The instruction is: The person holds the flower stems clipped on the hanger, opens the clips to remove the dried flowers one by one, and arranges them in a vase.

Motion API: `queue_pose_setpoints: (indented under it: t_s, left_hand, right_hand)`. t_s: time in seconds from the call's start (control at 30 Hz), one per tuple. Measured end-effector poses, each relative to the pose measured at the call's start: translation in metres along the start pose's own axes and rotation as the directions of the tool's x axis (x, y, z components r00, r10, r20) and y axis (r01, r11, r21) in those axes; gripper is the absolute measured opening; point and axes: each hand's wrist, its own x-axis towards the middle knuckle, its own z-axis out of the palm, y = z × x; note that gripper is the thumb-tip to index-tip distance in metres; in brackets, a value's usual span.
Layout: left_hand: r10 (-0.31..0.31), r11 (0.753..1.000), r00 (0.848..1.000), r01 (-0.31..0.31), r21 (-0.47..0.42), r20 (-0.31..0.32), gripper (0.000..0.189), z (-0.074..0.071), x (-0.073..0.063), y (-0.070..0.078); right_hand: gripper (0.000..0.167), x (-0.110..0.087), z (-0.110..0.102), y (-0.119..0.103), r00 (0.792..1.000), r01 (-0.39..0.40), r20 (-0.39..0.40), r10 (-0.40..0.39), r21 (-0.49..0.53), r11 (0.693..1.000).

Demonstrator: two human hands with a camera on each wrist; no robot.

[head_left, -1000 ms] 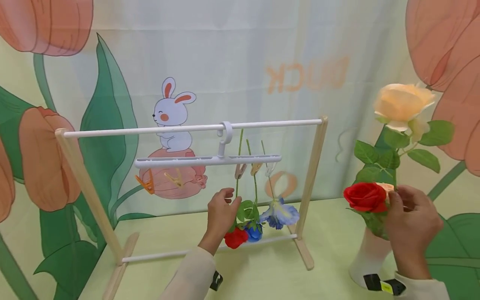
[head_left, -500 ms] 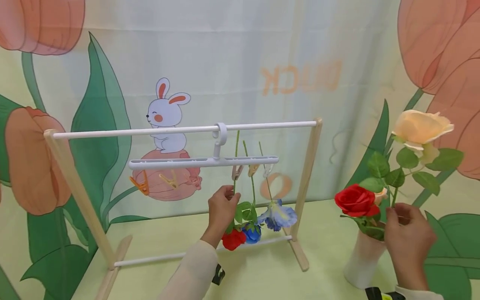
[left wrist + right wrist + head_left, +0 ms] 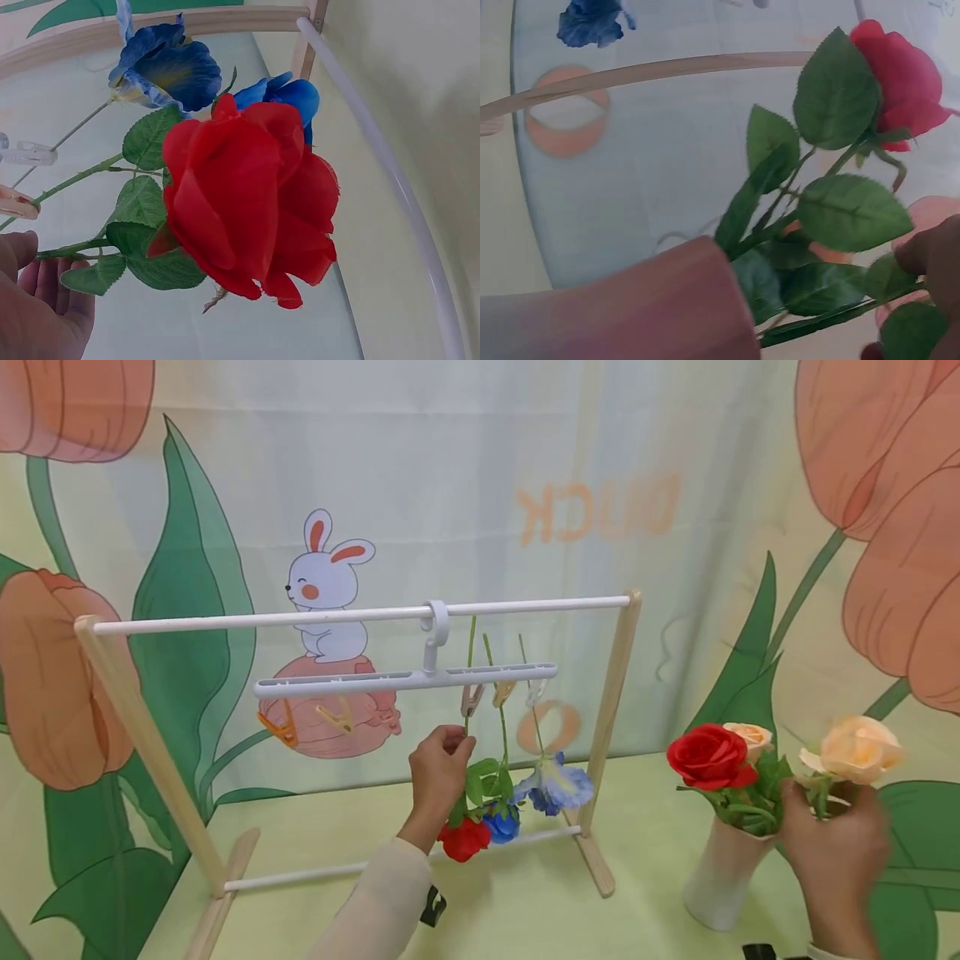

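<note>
My left hand [image 3: 438, 777] pinches the stem of a red rose [image 3: 465, 841] that hangs head down from a pinkish-brown clip [image 3: 472, 699]. In the left wrist view, that stem passes between thumb and fingers [image 3: 56, 289]. A blue rose [image 3: 502, 823] and a pale blue iris-like flower [image 3: 555, 785] hang beside it. At the right, my right hand [image 3: 836, 856] holds a peach rose [image 3: 858, 750] just below its bloom. Its stem [image 3: 832, 319] runs down to the mouth of a vase [image 3: 723, 877]. Another red rose [image 3: 707, 756] and a smaller peach rose [image 3: 750, 739] stand in the vase.
A grey hanger [image 3: 405, 679] hangs by its hook on the white rail [image 3: 300, 617] of a wooden-legged rack. Two clips, an orange clip [image 3: 280, 724] and a yellow clip [image 3: 335, 717], dangle at its left, beside a pink clip. A printed curtain [image 3: 450, 477] stands behind.
My right hand has brought the peach rose down, so its bloom now sits much lower, beside the vase flowers. The left hand stays on the hanging red rose's stem. The head view has shifted slightly.
</note>
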Motion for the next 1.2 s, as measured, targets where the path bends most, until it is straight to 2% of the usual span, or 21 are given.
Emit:
queue_pose_setpoints:
  t_s: [0.03, 0.13, 0.27, 0.4, 0.5, 0.67, 0.77, 0.87, 0.93, 0.97, 1.1, 1.17, 1.2]
  left_hand:
    - [0.002, 1.0, 1.0, -0.002, -0.002, 0.0, 0.018, -0.001, 0.0, 0.0]
    - [0.019, 1.0, 1.0, -0.019, 0.002, -0.003, 0.016, -0.004, 0.0, 0.001]
    - [0.021, 1.0, 1.0, -0.021, 0.018, 0.001, 0.015, -0.006, 0.002, -0.001]
    - [0.017, 1.0, 1.0, -0.017, 0.02, 0.007, 0.015, -0.007, 0.003, -0.001]
    - [0.016, 1.0, 1.0, -0.016, 0.005, 0.017, 0.016, -0.007, 0.003, 0.0]
    - [0.008, 1.0, 0.999, -0.008, -0.007, 0.035, 0.015, -0.006, 0.001, 0.002]
    - [0.005, 1.0, 0.999, -0.005, 0.001, 0.046, 0.015, -0.004, 0.0, 0.002]
    - [0.005, 1.0, 0.999, -0.005, 0.005, 0.054, 0.016, -0.004, -0.001, 0.003]
    - [0.005, 1.0, 0.998, -0.005, 0.007, 0.056, 0.016, -0.003, -0.001, 0.003]
    - [0.007, 1.0, 0.998, -0.008, 0.007, 0.055, 0.015, -0.004, -0.001, 0.003]
    - [0.016, 1.0, 0.998, -0.017, 0.023, 0.056, 0.015, -0.005, -0.002, 0.004]
    - [0.024, 0.999, 0.998, -0.025, 0.025, 0.052, 0.015, -0.005, -0.002, 0.004]
    - [0.025, 0.999, 0.998, -0.026, 0.027, 0.051, 0.015, -0.006, -0.002, 0.004]
  right_hand:
    - [0.056, 0.0, -0.001, -0.003, 1.0, -0.014, -0.022, 0.014, 0.012, 1.0]
    - [0.061, -0.001, -0.005, -0.014, 0.993, 0.019, -0.121, -0.012, 0.054, 0.998]
    - [0.061, -0.003, -0.011, -0.029, 0.971, 0.116, -0.222, -0.087, 0.122, 0.986]
    - [0.057, -0.004, -0.015, -0.042, 0.947, 0.204, -0.278, -0.16, 0.137, 0.969]
    - [0.048, -0.004, -0.017, -0.05, 0.95, 0.199, -0.26, -0.174, 0.075, 0.977]
    - [0.046, -0.002, -0.016, -0.056, 0.975, 0.158, -0.147, -0.165, -0.056, 0.986]
    - [0.045, 0.0, -0.015, -0.055, 0.976, 0.176, -0.121, -0.182, -0.057, 0.983]
    - [0.044, -0.001, -0.017, -0.056, 0.964, 0.214, -0.154, -0.215, -0.025, 0.977]
    - [0.042, -0.006, -0.016, -0.061, 0.94, 0.263, -0.23, -0.252, 0.017, 0.965]
    - [0.04, -0.009, -0.015, -0.066, 0.92, 0.297, -0.278, -0.275, 0.04, 0.954]
    - [0.03, -0.029, -0.006, -0.098, 0.822, 0.449, -0.457, -0.341, 0.151, 0.88]
    - [0.027, -0.039, 0.001, -0.116, 0.811, 0.488, -0.467, -0.352, 0.207, 0.848]
    - [0.025, -0.044, 0.005, -0.123, 0.818, 0.497, -0.45, -0.359, 0.239, 0.834]
